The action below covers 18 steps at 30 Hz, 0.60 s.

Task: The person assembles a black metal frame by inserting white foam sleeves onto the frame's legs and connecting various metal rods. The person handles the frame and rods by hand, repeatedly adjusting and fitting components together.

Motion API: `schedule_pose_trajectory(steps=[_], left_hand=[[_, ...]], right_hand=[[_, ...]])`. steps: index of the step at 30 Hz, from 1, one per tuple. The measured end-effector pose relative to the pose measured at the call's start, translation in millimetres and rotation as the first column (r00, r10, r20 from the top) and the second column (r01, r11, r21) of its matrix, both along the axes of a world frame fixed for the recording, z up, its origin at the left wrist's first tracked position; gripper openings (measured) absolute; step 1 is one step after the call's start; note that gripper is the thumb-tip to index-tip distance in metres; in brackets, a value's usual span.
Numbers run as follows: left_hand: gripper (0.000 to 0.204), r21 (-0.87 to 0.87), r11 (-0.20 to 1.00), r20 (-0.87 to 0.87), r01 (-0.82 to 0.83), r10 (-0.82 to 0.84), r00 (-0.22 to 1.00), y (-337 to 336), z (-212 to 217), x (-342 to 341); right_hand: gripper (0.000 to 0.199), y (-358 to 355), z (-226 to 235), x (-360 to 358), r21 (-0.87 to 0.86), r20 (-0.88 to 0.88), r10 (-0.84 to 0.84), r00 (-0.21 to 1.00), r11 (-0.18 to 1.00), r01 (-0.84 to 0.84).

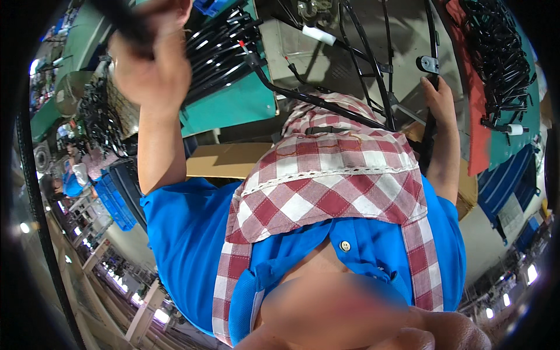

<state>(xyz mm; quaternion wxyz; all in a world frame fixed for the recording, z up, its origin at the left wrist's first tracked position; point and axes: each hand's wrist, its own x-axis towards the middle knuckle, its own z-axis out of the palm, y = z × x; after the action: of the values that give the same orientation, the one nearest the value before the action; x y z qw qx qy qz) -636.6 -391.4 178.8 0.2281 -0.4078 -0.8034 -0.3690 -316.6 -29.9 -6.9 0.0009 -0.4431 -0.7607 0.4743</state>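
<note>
A red-and-white checked apron (pixel 329 175) lies over a bright blue shirt (pixel 192 233) with a white button (pixel 345 246). Above the apron, a black metal frame (pixel 326 105) crosses a grey table (pixel 350 52); left of the apron sits a teal bench (pixel 233 105) carrying black rods (pixel 216 46), right of it a red mat (pixel 475 116).

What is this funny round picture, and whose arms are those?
A small camera worn on a person's head took it, looking down, so it bends at the edges. You see their blue shirt and a red-and-white checked apron. The arms are their own. The left hand is raised and blurry, gripping a dark bar. The right hand holds a black metal rod frame over the workbench. Piles of black rods lie on the green top.
</note>
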Motion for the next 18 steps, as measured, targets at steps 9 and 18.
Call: schedule_pose_trajectory(steps=[9, 18], left_hand=[[0.061, 0.708, 0.668, 0.209, 0.23, -0.509, 0.835, -21, 51, -36], [0.049, 0.619, 0.753, 0.774, -0.223, -0.536, 0.337, -13, -60, -28]], right_hand=[[0.03, -7, -9, -11, -0.032, -0.021, -0.004, 1.0, 0.999, 0.003], [0.034, 0, 0, -4, -0.01, 0.024, 0.041, 0.999, 0.999, -0.041]])
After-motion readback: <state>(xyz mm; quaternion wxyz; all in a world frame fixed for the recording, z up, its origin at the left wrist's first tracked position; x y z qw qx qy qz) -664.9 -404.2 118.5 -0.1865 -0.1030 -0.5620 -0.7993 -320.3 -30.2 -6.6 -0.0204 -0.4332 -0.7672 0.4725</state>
